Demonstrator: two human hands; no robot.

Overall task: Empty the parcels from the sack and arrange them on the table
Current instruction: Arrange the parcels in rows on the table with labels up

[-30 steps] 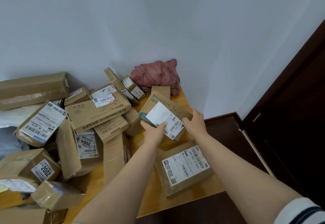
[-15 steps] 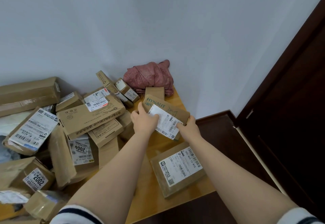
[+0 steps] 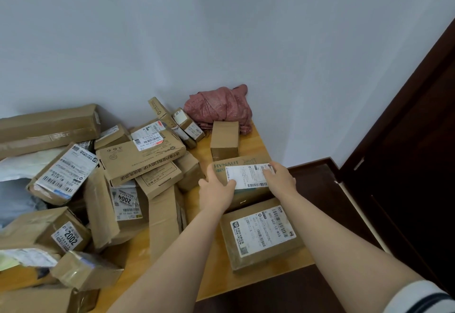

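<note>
Cardboard covered most of the wooden table (image 3: 211,275). Both forearms reached forward, bare and roughly parallel, and met on one box: the HYNAUT carton (image 3: 246,161), lying at the table's right edge. Left hand (image 3: 216,189) gripped its near left corner, fingers up along the left side, thumb laid on the near corner of the white shipping label (image 3: 246,177). Right hand (image 3: 280,180) held the right end, fingers bent over the label's far right corner. Could not tell whether the carton sat fully on the table or was slightly raised. Counted three boxes in a row along that right edge: a plain small box (image 3: 224,140) farthest, the HYNAUT carton just in front of it, and a flat labelled parcel (image 3: 261,236) nearest, its far edge right against the carton. One crumpled pink fabric bundle (image 3: 219,108) sat in the wall corner behind the plain small box. Left part of the table carried a heap of parcels (image 3: 138,157), overlapping and tilted; at least a dozen, exact number not countable. Among them: one long carton (image 3: 46,125) against the wall, one box marked 2004 (image 3: 125,199), one box marked 2002 (image 3: 69,237). Two hands; one striped cuff (image 3: 418,298) showed, on the right arm. One dark wooden door (image 3: 406,165) stood to the right.
</note>
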